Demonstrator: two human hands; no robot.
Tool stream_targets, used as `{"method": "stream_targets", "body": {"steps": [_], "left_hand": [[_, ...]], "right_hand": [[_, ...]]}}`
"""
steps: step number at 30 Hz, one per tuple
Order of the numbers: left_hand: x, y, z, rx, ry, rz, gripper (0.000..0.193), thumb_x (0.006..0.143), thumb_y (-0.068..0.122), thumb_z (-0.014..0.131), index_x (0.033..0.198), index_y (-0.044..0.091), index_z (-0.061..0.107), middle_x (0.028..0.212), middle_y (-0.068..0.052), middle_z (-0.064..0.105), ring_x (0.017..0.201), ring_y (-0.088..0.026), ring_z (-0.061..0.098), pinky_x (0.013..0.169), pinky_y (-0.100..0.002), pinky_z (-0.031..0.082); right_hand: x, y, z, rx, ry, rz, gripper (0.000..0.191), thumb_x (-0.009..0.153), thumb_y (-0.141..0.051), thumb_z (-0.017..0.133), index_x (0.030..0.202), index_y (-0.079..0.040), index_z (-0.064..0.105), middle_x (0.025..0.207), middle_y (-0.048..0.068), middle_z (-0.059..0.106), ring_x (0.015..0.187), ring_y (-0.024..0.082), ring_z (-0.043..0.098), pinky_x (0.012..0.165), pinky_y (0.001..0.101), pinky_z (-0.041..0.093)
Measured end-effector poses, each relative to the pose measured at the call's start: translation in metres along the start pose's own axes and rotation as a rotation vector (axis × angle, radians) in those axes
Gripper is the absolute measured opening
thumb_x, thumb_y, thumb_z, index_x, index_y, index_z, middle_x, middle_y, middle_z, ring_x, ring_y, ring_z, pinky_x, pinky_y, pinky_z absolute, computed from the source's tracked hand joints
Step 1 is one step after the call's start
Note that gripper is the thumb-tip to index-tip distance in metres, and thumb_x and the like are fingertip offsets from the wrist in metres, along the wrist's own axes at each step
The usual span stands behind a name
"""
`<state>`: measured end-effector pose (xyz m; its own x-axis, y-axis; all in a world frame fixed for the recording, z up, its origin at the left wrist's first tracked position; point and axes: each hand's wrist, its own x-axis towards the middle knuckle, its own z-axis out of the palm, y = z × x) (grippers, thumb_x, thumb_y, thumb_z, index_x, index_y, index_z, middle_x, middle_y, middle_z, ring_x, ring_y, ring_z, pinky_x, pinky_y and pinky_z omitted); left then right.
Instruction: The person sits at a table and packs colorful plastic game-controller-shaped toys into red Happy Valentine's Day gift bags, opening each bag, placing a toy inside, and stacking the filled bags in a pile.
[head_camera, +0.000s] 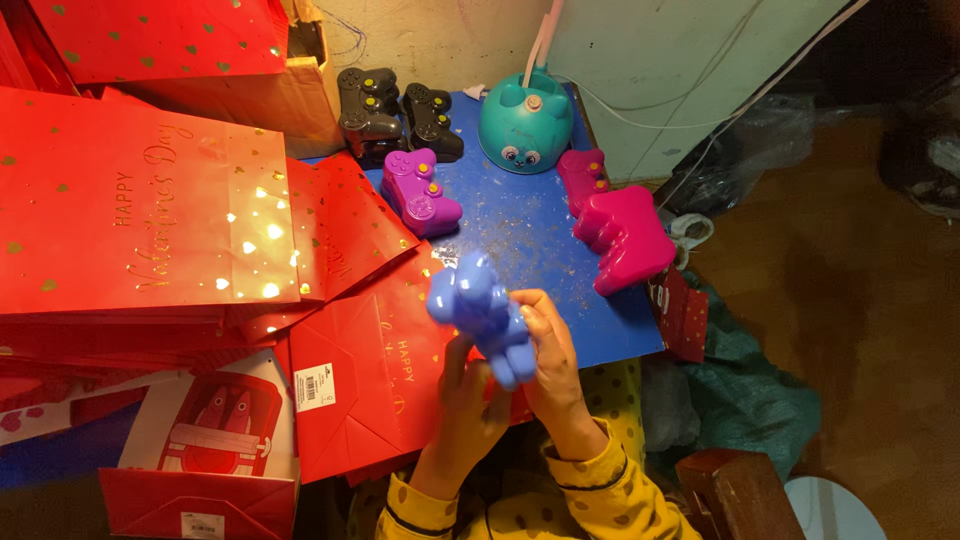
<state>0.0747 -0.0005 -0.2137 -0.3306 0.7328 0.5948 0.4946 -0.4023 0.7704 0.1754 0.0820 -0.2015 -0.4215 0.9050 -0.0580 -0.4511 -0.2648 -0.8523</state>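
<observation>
A blue toy game controller (482, 315) is held above the front edge of the blue table (545, 250). My right hand (552, 365) grips it from the right side, fingers over its lower handle. My left hand (468, 405) supports it from underneath, partly hidden behind the toy. Under both hands lies a flat red gift bag (370, 385) with gold lettering and a white label.
Stacks of red gift bags (140, 210) with gold hearts fill the left. On the table sit a purple controller (420, 190), two black controllers (395, 115), magenta controllers (625, 235) and a teal round toy (525, 125). A cardboard box (290, 95) stands behind.
</observation>
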Motion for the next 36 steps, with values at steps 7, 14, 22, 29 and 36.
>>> {"method": "stream_targets", "body": {"steps": [7,14,22,29,36], "left_hand": [[0.002,-0.002,-0.007,0.001,-0.128,-0.027,0.02,0.076,-0.006,0.067,0.093,0.002,0.059,0.142,-0.029,0.051,0.123,-0.047,0.059,0.096,-0.048,0.053],[0.015,0.007,-0.018,0.061,-0.234,0.079,0.026,0.073,-0.003,0.073,0.096,0.003,0.061,0.137,-0.027,0.056,0.126,-0.049,0.056,0.104,-0.051,0.049],[0.022,0.024,-0.017,-0.074,-0.151,0.055,0.035,0.079,-0.001,0.078,0.105,0.008,0.055,0.13,-0.025,0.059,0.121,-0.045,0.057,0.106,-0.05,0.046],[0.011,0.021,-0.007,-0.464,0.066,-0.149,0.044,0.084,0.012,0.083,0.113,0.008,0.05,0.123,-0.013,0.065,0.113,-0.024,0.064,0.098,-0.037,0.053],[0.015,-0.015,-0.038,-0.734,0.26,-0.648,0.038,0.092,0.019,0.074,0.121,0.007,0.053,0.111,-0.005,0.062,0.098,-0.01,0.061,0.087,-0.027,0.053]], "right_hand": [[-0.002,-0.013,0.012,-0.146,0.058,-0.26,0.042,0.096,-0.005,0.04,0.137,-0.001,0.048,0.132,0.011,0.059,0.119,0.013,0.061,0.106,0.0301,0.048],[-0.002,-0.017,0.001,-0.099,-0.039,-0.183,0.047,0.094,0.0,0.038,0.134,0.006,0.063,0.137,0.015,0.065,0.092,0.011,0.062,0.078,0.0244,0.052],[-0.012,-0.018,0.014,-0.168,0.014,-0.173,0.049,0.099,-0.008,0.036,0.14,0.006,0.059,0.134,0.016,0.061,0.111,0.018,0.059,0.097,0.0293,0.048],[-0.018,-0.016,0.027,-0.456,-0.062,-0.334,0.045,0.102,-0.018,0.041,0.141,0.002,0.051,0.157,0.016,0.039,0.138,0.026,0.05,0.115,0.0371,0.042],[-0.009,-0.048,0.023,-1.127,-0.295,-0.574,0.061,0.089,-0.012,0.07,0.146,-0.008,0.051,0.162,0.017,0.037,0.152,0.037,0.038,0.127,0.0493,0.027]]}}
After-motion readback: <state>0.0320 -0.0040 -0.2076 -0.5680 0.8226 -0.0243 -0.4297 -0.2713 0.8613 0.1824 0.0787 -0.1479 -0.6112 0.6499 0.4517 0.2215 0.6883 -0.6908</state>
